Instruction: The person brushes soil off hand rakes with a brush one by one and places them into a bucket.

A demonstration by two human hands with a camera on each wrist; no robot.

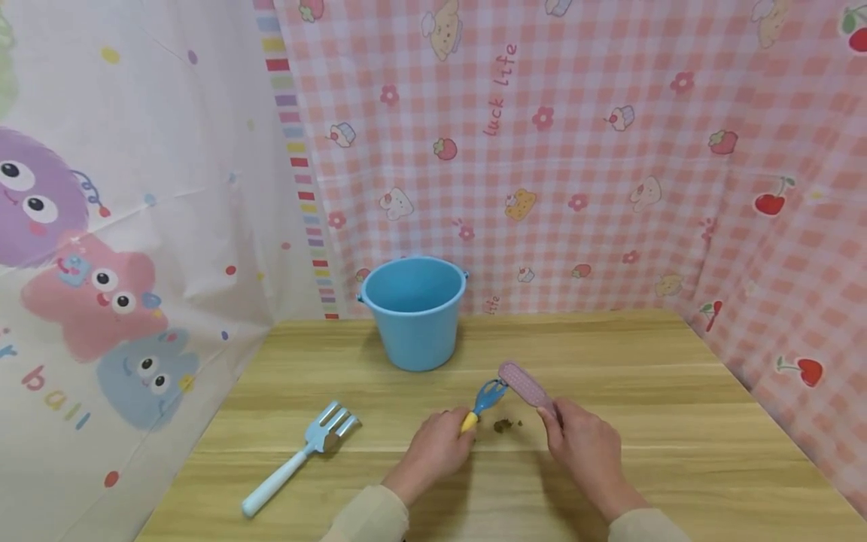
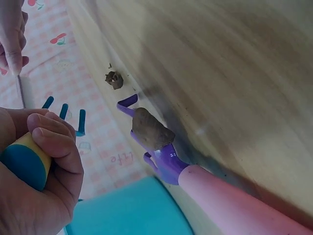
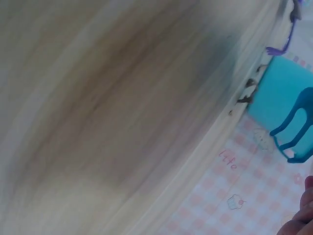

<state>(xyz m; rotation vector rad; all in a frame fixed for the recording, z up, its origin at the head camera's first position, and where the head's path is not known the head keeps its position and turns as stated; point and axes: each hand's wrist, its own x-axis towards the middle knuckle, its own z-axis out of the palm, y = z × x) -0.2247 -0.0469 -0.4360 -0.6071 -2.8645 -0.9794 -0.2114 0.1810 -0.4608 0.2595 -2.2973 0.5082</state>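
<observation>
My left hand (image 1: 442, 444) grips a small toy fork (image 1: 489, 394) with a blue head and yellow handle. In the left wrist view its fingers curl round the thick handle (image 2: 27, 161). My right hand (image 1: 585, 444) holds a flat mauve tool (image 1: 523, 382) with a rounded end and a dotted face. The tool's rounded end meets the fork's prongs in the head view. Small brown clumps (image 1: 503, 426) lie on the table below, between the hands. In the right wrist view the fork's prongs (image 3: 293, 132) show at the right edge.
A blue bucket (image 1: 418, 331) stands upright behind the hands. At left lies a larger fork (image 1: 284, 470), light blue in the head view, purple and pink in the left wrist view. A brown lump (image 2: 150, 128) sits on its prongs. Patterned curtains (image 1: 542, 165) enclose the wooden table (image 1: 650, 376).
</observation>
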